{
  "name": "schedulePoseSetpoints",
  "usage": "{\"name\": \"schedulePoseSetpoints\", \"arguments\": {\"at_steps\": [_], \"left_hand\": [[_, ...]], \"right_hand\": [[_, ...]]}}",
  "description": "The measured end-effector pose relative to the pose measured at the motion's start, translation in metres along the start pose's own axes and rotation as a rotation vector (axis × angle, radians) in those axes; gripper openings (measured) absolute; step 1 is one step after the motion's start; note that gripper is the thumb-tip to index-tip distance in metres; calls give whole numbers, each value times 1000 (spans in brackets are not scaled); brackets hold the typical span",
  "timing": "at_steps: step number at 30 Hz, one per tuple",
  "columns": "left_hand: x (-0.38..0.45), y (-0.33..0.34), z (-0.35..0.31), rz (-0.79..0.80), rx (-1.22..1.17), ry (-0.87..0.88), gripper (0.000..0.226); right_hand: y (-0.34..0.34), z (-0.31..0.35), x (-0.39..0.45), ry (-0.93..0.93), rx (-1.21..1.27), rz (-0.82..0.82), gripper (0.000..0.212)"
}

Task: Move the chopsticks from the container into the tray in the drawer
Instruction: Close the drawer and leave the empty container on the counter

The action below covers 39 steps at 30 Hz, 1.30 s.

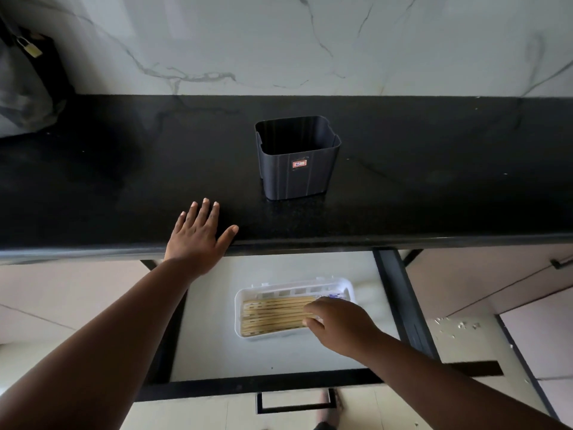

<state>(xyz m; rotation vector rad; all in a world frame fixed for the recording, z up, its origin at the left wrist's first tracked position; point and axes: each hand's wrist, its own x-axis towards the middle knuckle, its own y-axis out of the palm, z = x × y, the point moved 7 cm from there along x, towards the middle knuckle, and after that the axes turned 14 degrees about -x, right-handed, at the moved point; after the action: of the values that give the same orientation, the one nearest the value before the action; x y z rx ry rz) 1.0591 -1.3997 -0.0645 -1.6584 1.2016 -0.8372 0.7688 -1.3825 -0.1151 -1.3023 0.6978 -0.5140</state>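
A dark blue-grey container (296, 159) stands upright on the black countertop; no chopsticks show inside it. Below, the drawer (279, 358) is pulled out. In it sits a white tray (248, 305) holding several pale wooden chopsticks (273, 315) laid side by side. My right hand (338, 321) rests over the tray's right end, fingertips curled onto the chopstick ends; whether it grips any is unclear. My left hand (198, 237) lies flat and spread on the counter's front edge, left of the container, holding nothing.
A black countertop (434, 187) runs the full width under a marbled white wall. A dark bag with a padlock (29, 48) sits at the far left. The drawer's black handle (294, 401) faces me. Cabinet doors (496, 280) flank the drawer.
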Motion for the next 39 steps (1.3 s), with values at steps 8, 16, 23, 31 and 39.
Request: {"name": "schedulePoseSetpoints", "arguments": {"at_steps": [8,16,23,31,39], "left_hand": [[-88,19,-12,120,-5,-7,96],[-195,53,-34,117,-54,-44,94],[-243,48,-63,-38,55,209,75],[-271,62,-64,-67,114,243,77],[-264,70,-60,-25,154,232,83]], "right_hand": [[-10,8,-56,72,37,-138,55],[-14,28,-98,-130,-297,-306,56],[23,16,-168,-193,-402,-440,56],[20,14,-191,-148,-439,-295,67],[17,13,-179,-121,-419,-151,94]]}}
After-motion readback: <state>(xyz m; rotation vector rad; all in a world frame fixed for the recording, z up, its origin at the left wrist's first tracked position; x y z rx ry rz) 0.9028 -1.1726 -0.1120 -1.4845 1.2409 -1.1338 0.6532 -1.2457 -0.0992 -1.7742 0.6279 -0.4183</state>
